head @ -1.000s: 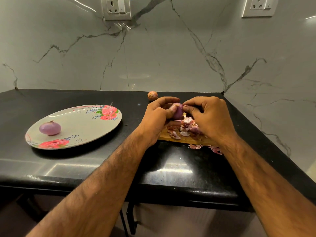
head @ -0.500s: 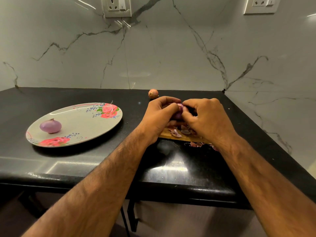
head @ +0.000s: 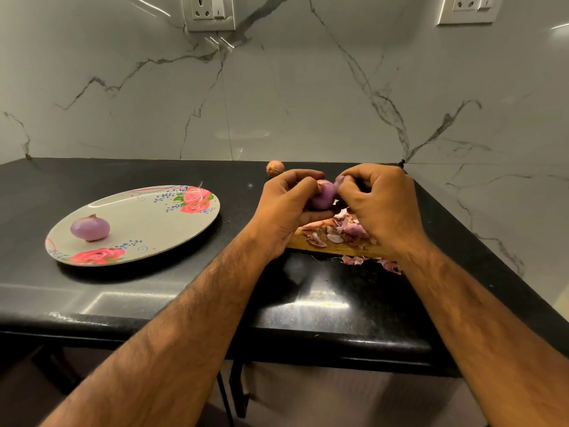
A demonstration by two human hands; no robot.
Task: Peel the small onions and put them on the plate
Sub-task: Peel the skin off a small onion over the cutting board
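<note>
A small purple onion (head: 324, 195) is held above the wooden board (head: 311, 244), mostly bare of skin. My left hand (head: 284, 211) cups it from the left and below. My right hand (head: 380, 204) pinches a flap of skin at the onion's top right. One peeled purple onion (head: 90, 228) rests on the left part of the flowered plate (head: 160, 223). An unpeeled brown onion (head: 275, 168) lies on the counter behind my hands, near the wall.
Loose onion skins (head: 338, 229) cover the board, and some skins (head: 369, 261) have spilled onto the black counter (head: 154, 291) in front of it. Marble walls meet in a corner at the right. Two wall sockets (head: 209, 12) sit above.
Both hands have lifted slightly and turned the onion, so more of its purple surface shows. My right fingers have shifted to its top right. The plate and its onion have not moved.
</note>
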